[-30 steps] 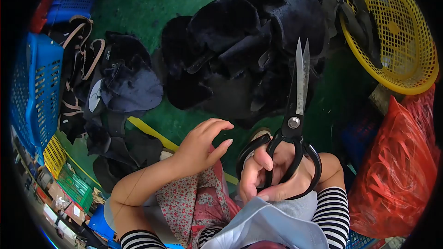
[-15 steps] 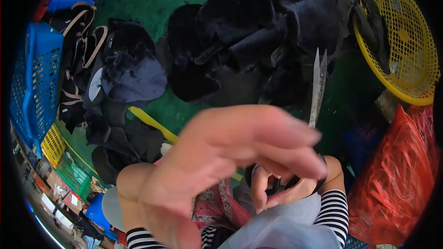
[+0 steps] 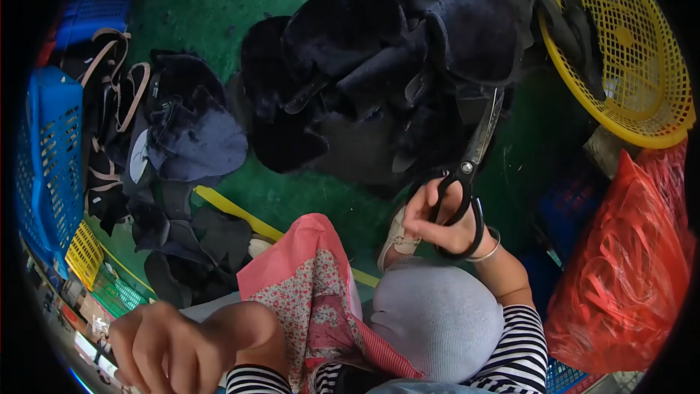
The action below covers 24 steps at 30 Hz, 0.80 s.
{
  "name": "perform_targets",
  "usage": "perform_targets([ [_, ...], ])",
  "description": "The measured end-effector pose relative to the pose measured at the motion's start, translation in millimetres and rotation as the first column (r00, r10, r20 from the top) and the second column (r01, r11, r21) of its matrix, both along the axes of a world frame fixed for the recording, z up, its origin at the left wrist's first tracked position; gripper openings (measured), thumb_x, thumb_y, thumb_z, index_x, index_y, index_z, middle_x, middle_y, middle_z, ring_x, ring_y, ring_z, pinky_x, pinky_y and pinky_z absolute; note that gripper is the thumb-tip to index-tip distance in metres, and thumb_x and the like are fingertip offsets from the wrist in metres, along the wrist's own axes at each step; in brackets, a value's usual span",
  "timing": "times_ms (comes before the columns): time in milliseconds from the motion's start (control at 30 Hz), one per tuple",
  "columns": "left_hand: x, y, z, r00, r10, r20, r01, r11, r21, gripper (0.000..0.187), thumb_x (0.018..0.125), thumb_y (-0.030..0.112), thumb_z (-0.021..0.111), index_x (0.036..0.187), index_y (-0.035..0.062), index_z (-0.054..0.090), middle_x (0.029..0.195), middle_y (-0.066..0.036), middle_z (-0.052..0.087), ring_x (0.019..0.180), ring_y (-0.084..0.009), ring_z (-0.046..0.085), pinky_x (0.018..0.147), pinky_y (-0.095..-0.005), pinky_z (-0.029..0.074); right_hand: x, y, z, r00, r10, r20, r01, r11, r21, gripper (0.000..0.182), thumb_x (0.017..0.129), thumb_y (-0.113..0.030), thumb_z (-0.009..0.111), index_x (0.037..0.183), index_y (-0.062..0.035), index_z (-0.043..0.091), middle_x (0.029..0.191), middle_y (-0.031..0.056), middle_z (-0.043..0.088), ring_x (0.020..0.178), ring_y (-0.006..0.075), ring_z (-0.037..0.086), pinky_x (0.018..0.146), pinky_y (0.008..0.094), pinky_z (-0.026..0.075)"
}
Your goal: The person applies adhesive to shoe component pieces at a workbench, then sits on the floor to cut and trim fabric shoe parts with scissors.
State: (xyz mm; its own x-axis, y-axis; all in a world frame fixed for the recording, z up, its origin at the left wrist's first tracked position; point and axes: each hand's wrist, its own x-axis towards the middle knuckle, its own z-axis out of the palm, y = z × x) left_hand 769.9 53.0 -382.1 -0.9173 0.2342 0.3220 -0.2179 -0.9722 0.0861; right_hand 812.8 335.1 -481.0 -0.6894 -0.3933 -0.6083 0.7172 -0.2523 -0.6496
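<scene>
A pair of black-handled scissors [image 3: 467,168] is in my right hand [image 3: 456,230], with fingers through the handle loops and the blades pointing up and away. The blades look closed or nearly closed, against the edge of a heap of dark plush fabric pieces [image 3: 346,22] on the floor. My left hand [image 3: 197,343] is at the lower left, near the camera, slightly blurred. Its fingers are loosely bent and the thumb stands apart; I see nothing in it. A pink floral cloth [image 3: 321,299] lies over my lap, between my two hands.
On the left are a blue basket [image 3: 55,168], more dark plush pieces [image 3: 197,138] and pinkish straps [image 3: 131,87]. Yellow baskets [image 3: 656,128] stand at upper right, above a red plastic bag [image 3: 620,277]. A yellow line [image 3: 237,211] crosses the green floor.
My left hand has swung from in front of the camera down to the lower left. My right hand and the scissors have moved up and away from my lap.
</scene>
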Motion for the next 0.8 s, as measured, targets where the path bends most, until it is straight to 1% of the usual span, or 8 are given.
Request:
perform_targets([
  [100,-4.2,-4.9,-46.5,0.908,0.241,0.343,-0.079,0.902,-0.425,0.016,0.088,0.007,0.051,0.073,0.0037,0.046,0.071,-0.006,0.054,0.047,-0.0073,0.042,0.046,-0.0169,0.032,12.2,5.5,-38.2,0.943,0.025,-0.333,0.173,0.817,0.550,0.029,0.075,-0.001,0.071,0.083,-0.0045,0.043,0.070,0.0036,0.059,0.062,0.0085,0.057,0.056,0.0227,0.046],
  [167,-11.6,35.9,-102.2,0.856,0.480,0.191,0.179,0.071,-0.981,0.010,0.086,0.008,0.059,0.078,0.0047,0.054,0.070,0.001,0.050,0.056,-0.0026,0.041,0.049,-0.0173,0.031,16.2,14.4,-54.3,0.934,0.033,-0.355,0.241,0.673,0.699,0.024,0.075,-0.005,0.073,0.082,-0.0017,0.051,0.067,0.0030,0.059,0.059,0.0061,0.054,0.054,0.0210,0.044],
  [333,24.4,140.9,-225.3,0.980,0.061,0.191,0.198,-0.133,-0.971,0.025,0.088,0.011,0.058,0.110,-0.0019,0.053,0.094,-0.010,0.062,0.087,-0.0142,0.060,0.075,-0.0259,0.047,-8.1,29.2,-77.8,0.760,0.200,-0.619,0.481,0.467,0.742,0.026,0.075,0.000,0.070,0.090,0.0015,0.050,0.087,0.0126,0.064,0.068,0.0183,0.060,0.061,0.0272,0.048],
  [400,27.6,165.4,-254.3,0.972,0.092,-0.217,-0.145,-0.496,-0.856,0.030,0.088,0.019,0.057,0.109,-0.0021,0.052,0.093,-0.019,0.063,0.090,-0.0299,0.062,0.080,-0.0367,0.048,-26.5,35.8,-89.3,0.681,0.366,-0.634,0.456,0.465,0.759,0.029,0.073,0.004,0.067,0.095,0.0015,0.048,0.092,0.0160,0.063,0.074,0.0274,0.061,0.065,0.0323,0.049],
  [533,-1.6,162.8,-257.1,0.858,0.064,0.509,0.513,-0.091,-0.853,0.037,0.081,0.024,0.066,0.107,-0.0011,0.056,0.096,-0.019,0.064,0.091,-0.0295,0.062,0.079,-0.0355,0.046,-29.8,31.6,-108.9,0.697,0.499,-0.515,0.294,0.456,0.840,0.028,0.070,0.006,0.065,0.093,0.0010,0.049,0.085,0.0168,0.060,0.078,0.0348,0.058,0.068,0.0367,0.047],
  [600,-9.0,141.3,-226.2,0.906,-0.087,0.413,0.366,-0.325,-0.872,0.032,0.078,0.023,0.070,0.098,-0.0012,0.061,0.095,-0.017,0.065,0.087,-0.0282,0.063,0.074,-0.0333,0.046,-21.2,17.6,-89.8,0.887,0.276,-0.372,0.131,0.620,0.774,0.023,0.073,0.006,0.067,0.087,-0.0006,0.049,0.080,0.0107,0.060,0.075,0.0168,0.060,0.064,0.0273,0.047],
  [667,8.5,120.7,-215.1,0.966,-0.076,0.249,0.224,-0.245,-0.943,0.028,0.075,0.021,0.072,0.087,-0.0019,0.061,0.087,-0.016,0.064,0.078,-0.0272,0.062,0.068,-0.0319,0.046,7.6,18.7,-95.8,0.910,0.086,-0.406,0.162,0.826,0.539,0.024,0.075,0.005,0.068,0.086,-0.0021,0.048,0.081,0.0065,0.060,0.076,0.0082,0.057,0.065,0.0236,0.046],
  [800,19.6,71.7,-178.3,0.963,-0.256,0.078,0.012,-0.250,-0.968,0.025,0.077,0.016,0.070,0.082,-0.0021,0.053,0.074,-0.014,0.058,0.068,-0.0286,0.057,0.063,-0.0329,0.045,29.1,-15.0,-86.5,0.948,-0.094,-0.304,0.197,0.923,0.330,0.024,0.075,-0.002,0.072,0.084,-0.0014,0.049,0.076,0.0059,0.059,0.069,0.0093,0.055,0.059,0.0252,0.045],
])
